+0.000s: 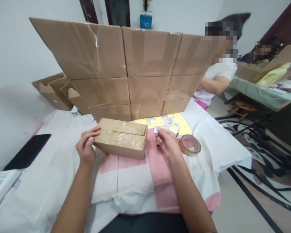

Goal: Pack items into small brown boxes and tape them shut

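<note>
Left hand clamps left end of taped carton, frame ctr, long axis left-right; right hand, just off its right end, pinches blue-tipped tool w/ tape roll beside.

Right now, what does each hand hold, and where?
Left hand grips the taped box by its left end; right hand pinches a small blue-tipped object, hold point unclear.

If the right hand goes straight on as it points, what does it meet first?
With its small blue-tipped object, probably the stacked cardboard boxes, beyond the small box; depth is unclear.
</note>
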Tool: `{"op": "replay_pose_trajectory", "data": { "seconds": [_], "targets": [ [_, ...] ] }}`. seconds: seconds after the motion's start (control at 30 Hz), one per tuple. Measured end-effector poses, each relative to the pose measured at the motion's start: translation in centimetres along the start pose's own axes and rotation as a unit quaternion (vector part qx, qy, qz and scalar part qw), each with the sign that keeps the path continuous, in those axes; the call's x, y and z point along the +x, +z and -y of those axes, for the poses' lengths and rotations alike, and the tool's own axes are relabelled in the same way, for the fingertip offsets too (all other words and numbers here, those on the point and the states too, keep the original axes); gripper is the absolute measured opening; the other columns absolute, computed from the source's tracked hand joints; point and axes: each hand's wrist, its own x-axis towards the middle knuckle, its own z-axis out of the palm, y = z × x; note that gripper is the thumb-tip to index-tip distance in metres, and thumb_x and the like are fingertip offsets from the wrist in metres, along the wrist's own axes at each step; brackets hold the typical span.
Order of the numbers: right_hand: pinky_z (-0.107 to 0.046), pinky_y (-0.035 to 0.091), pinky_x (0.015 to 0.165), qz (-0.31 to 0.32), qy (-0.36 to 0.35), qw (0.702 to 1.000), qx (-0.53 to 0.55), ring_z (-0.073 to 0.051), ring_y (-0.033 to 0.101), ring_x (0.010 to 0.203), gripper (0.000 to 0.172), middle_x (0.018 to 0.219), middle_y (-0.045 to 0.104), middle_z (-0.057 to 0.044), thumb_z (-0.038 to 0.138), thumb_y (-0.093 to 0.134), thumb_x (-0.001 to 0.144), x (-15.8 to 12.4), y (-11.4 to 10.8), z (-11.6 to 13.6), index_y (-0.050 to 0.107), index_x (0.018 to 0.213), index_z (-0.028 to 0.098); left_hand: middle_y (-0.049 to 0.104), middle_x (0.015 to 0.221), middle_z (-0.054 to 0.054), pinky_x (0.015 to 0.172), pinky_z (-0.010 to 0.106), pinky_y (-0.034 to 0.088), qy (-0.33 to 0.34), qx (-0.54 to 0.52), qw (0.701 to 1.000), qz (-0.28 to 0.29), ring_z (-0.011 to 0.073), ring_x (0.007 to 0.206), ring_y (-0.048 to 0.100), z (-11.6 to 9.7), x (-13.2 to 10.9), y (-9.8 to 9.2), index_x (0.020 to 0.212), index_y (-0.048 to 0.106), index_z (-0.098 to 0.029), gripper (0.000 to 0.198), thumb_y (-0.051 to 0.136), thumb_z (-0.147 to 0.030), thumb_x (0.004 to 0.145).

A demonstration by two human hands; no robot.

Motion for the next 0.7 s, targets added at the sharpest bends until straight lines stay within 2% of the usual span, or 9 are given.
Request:
{"op": "replay_pose_trajectory", "data": {
  "seconds": [0.1,0.2,0.37,0.47,0.53,0.63,0.7],
  "targets": [
    [-0.019,0.017,0.038,-0.004,0.060,0.998,0.003,-0.003,0.032,0.038,0.036,0.045,0.044,0.006,0.044,0.079,0.065,-1.0,1.0,-3.9,0.058,0.058,0.016,0.076,0.105,0.009,0.106,0.052,0.043,-0.002,0.007,1.000,-0.003,0.0281,0.109,0.066,0.1,-0.1,0.1,0.084,0.072,-0.019,0.020,0.055,-0.027,0.086],
    [-0.020,0.017,0.040,-0.013,0.073,0.997,0.017,-0.003,0.031,0.038,0.036,0.046,0.044,0.007,0.043,0.079,0.063,-1.4,1.0,-5.7,0.056,0.057,0.016,0.075,0.106,0.010,0.105,0.053,0.043,-0.005,0.017,1.000,-0.003,0.0286,0.109,0.065,0.0,-0.1,0.2,0.084,0.071,-0.018,0.020,0.054,-0.027,0.085],
    [-0.023,0.013,0.041,-0.017,0.060,0.998,-0.023,-0.003,0.022,0.038,0.040,0.044,0.037,0.009,0.047,0.077,0.066,-1.9,0.8,-6.0,0.051,0.055,0.019,0.075,0.107,0.012,0.106,0.056,0.042,0.006,-0.004,1.000,-0.011,0.0292,0.109,0.065,-0.1,-0.2,0.4,0.085,0.071,-0.016,0.019,0.054,-0.024,0.086],
    [-0.024,0.015,0.043,-0.038,0.041,0.998,-0.027,-0.004,0.021,0.040,0.041,0.045,0.031,0.011,0.049,0.073,0.069,-2.2,1.0,-6.2,0.047,0.055,0.021,0.074,0.108,0.012,0.106,0.057,0.042,0.007,-0.003,1.000,-0.013,0.0294,0.110,0.065,-0.3,-0.3,0.7,0.085,0.070,-0.016,0.020,0.052,-0.024,0.087],
    [-0.024,0.020,0.045,-0.050,0.012,0.997,-0.052,-0.006,0.026,0.043,0.040,0.046,0.034,0.009,0.048,0.070,0.072,-2.2,1.1,-6.4,0.048,0.055,0.021,0.075,0.107,0.013,0.106,0.057,0.042,0.017,-0.012,1.000,-0.023,0.0291,0.109,0.066,-0.4,-0.3,0.9,0.084,0.070,-0.015,0.020,0.052,-0.024,0.085],
    [-0.024,0.029,0.051,-0.052,-0.052,0.989,-0.130,-0.009,0.039,0.051,0.034,0.052,0.047,0.005,0.044,0.067,0.075,-2.1,1.1,-6.5,0.054,0.055,0.019,0.075,0.105,0.013,0.106,0.056,0.042,0.031,-0.034,0.998,-0.039,0.0282,0.107,0.067,-0.5,-0.3,1.2,0.083,0.071,-0.013,0.020,0.053,-0.021,0.083],
    [-0.024,0.031,0.053,-0.048,-0.066,0.986,-0.145,-0.009,0.042,0.053,0.032,0.055,0.052,0.003,0.041,0.066,0.075,-2.0,1.0,-6.5,0.057,0.055,0.018,0.076,0.104,0.013,0.107,0.055,0.042,0.033,-0.045,0.998,-0.042,0.0277,0.106,0.067,-0.5,-0.3,1.4,0.084,0.072,-0.012,0.021,0.053,-0.019,0.081]
  ]
}}
